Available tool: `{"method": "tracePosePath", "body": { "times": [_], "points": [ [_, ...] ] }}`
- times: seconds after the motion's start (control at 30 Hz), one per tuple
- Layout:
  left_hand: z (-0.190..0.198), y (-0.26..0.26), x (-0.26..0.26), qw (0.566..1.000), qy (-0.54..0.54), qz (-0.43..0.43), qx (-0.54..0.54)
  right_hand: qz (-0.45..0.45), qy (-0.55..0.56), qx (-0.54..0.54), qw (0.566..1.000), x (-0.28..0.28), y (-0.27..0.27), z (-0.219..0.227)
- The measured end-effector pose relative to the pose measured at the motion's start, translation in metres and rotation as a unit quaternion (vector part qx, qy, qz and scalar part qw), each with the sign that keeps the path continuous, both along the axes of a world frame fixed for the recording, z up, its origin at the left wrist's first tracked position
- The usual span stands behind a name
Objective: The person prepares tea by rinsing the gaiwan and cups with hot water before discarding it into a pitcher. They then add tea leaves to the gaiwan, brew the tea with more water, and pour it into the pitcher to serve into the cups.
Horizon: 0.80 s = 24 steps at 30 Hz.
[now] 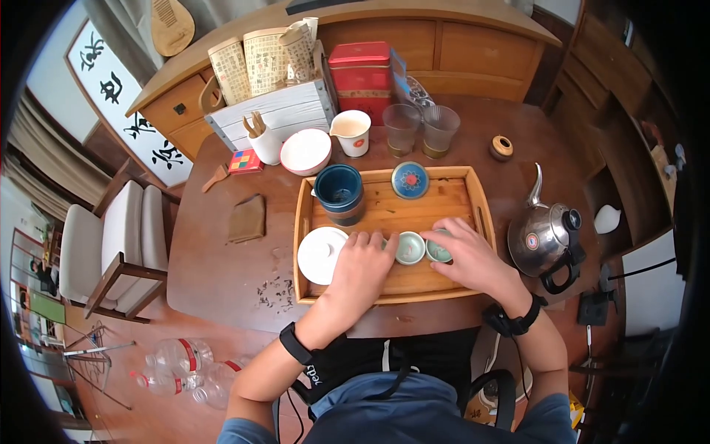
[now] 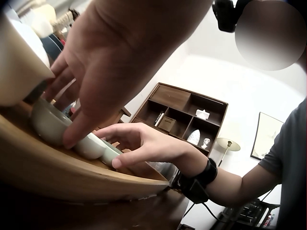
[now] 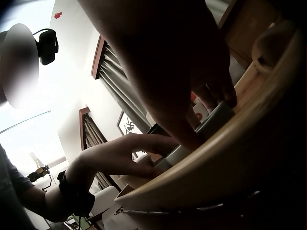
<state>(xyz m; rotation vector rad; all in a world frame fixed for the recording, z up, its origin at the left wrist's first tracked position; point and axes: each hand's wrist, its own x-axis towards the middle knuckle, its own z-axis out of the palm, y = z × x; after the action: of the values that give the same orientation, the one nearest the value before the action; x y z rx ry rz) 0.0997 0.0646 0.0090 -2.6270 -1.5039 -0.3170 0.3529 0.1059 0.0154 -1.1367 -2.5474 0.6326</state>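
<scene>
Three small pale-green teacups stand in a row on a bamboo tea tray point(image 1: 399, 290). My left hand point(image 1: 364, 260) comes from above and holds the left teacup point(image 2: 48, 123) between thumb and fingers; the head view mostly hides that cup. At the row's other end, my right hand point(image 1: 473, 255) grips the right teacup point(image 1: 438, 251) by its sides. Between the hands sits the middle teacup point(image 1: 410, 249), its open top facing up. Just left of my left hand is a white lidded bowl point(image 1: 316, 257).
A dark teal cup point(image 1: 340, 203) and a round blue patterned lid point(image 1: 410, 180) occupy the tray's back. Right of the tray stands a steel kettle point(image 1: 534, 240). Behind are a white pitcher point(image 1: 352, 137), a bowl point(image 1: 305, 152) and two clear tumblers point(image 1: 441, 129). A folded brown cloth point(image 1: 247, 219) lies left.
</scene>
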Motion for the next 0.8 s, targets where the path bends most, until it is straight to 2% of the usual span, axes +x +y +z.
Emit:
{"method": "tracePosePath", "body": {
  "times": [0.1,0.8],
  "points": [
    [0.0013,-0.0001,0.0005,1.000,-0.008,-0.001,0.001,-0.001,0.000,-0.029,1.000,0.0011,-0.0017,0.0008],
    [-0.0035,0.0039,-0.0073,0.998,-0.045,-0.006,-0.034,0.000,0.007,-0.046,0.999,-0.0023,0.0026,0.0085]
  ]
}}
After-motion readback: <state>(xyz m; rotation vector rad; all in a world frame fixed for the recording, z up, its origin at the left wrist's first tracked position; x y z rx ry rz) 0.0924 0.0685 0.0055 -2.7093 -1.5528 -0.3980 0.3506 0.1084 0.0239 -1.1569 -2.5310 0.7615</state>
